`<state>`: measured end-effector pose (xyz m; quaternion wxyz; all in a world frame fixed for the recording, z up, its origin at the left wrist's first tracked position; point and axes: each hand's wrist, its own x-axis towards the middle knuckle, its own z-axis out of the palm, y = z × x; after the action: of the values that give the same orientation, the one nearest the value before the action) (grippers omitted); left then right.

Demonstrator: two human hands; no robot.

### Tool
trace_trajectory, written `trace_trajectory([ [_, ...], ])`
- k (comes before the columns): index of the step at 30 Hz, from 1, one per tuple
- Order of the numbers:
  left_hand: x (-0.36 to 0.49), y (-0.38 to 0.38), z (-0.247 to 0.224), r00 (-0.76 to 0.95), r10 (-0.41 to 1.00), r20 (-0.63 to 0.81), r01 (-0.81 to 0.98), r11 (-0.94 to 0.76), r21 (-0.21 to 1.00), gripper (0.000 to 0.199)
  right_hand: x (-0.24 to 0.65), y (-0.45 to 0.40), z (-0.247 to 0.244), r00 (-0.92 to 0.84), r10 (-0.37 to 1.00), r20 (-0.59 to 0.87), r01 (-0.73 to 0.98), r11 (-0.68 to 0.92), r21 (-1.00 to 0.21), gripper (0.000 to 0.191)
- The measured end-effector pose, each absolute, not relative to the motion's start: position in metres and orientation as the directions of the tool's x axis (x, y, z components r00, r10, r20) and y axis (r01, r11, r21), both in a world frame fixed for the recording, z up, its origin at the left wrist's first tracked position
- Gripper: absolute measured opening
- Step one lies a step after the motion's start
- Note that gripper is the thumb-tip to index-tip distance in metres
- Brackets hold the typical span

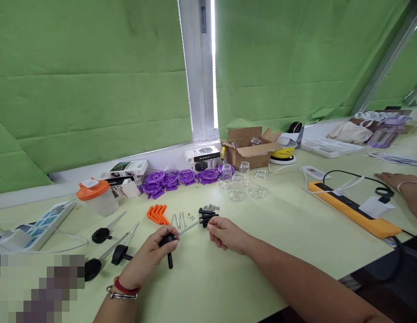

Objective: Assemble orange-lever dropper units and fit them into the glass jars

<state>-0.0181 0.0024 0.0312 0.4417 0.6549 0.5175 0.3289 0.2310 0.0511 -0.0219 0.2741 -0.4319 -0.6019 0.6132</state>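
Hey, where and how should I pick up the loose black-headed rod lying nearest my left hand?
Probably by its round black head, from above and your near side. The head looks chunkiest and sits toward you, while the thin metal shaft points away. Keep clear of the short black stub sticking out rightward. Your left hand already holds a similar rod.

Black round knob [165,240], stubby black handle [170,261] pointing down, thin rod [188,229] slanting up-right; held in left fingers [171,246].
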Motion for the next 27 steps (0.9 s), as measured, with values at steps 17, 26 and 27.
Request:
trace_trajectory([
  [17, -0.125, 0.086, 0.045, -0.444, 0.896, 0.028, 0.893, 0.439, 0.102, 0.020, 0.233, 0.050, -0.024, -0.502, 0.838, -0.214, 0.246, -0.098, -0.964, 0.021],
  [26, -0.142, 0.102, 0.022, -0.390, 0.920, -0.036, 0.920, 0.391, 0.023, 0.019, 0.233, 0.051, -0.028, -0.504, 0.840, -0.202, 0.241, -0.088, -0.966, 0.019],
  [27, -0.143, 0.102, 0.020, -0.391, 0.919, -0.040, 0.920, 0.392, 0.022, 0.020, 0.233, 0.051, -0.029, -0.505, 0.840, -0.201, 0.240, -0.087, -0.967, 0.019],
])
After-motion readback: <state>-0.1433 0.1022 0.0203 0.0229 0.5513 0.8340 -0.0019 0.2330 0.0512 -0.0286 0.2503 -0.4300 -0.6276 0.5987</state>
